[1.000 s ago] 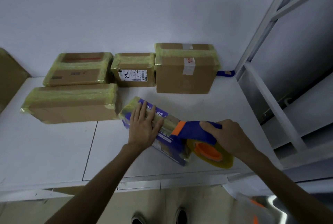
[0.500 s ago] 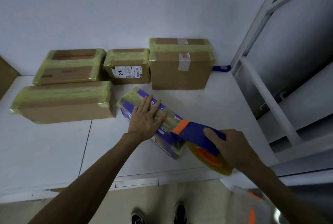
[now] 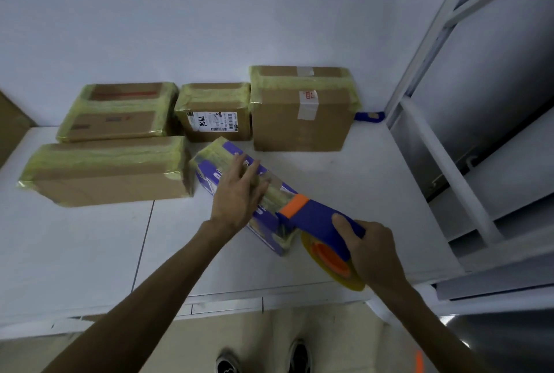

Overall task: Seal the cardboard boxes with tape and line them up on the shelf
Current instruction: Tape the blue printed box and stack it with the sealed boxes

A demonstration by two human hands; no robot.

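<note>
A long purple box (image 3: 209,173) lies at an angle on the white shelf (image 3: 90,252), with yellowish tape along its top. My left hand (image 3: 238,192) rests flat on the box top, fingers spread. My right hand (image 3: 367,249) grips a blue and orange tape dispenser (image 3: 314,216) with a yellowish roll, its orange front edge touching the box's near right end. Several taped brown boxes stand behind: a long one (image 3: 108,171) front left, a flat one (image 3: 120,111), a small labelled one (image 3: 214,111) and a tall one (image 3: 301,108) along the wall.
A white wall backs the shelf. A grey metal shelf frame (image 3: 443,144) rises at the right. A small blue object (image 3: 370,116) lies by the wall right of the tall box. Part of a brown box (image 3: 12,129) shows at the far left. My shoes (image 3: 296,357) are below the shelf edge.
The dispenser and my right hand have slid a little toward me along the purple box, laying tape. My left hand stays pressed on the box top.
</note>
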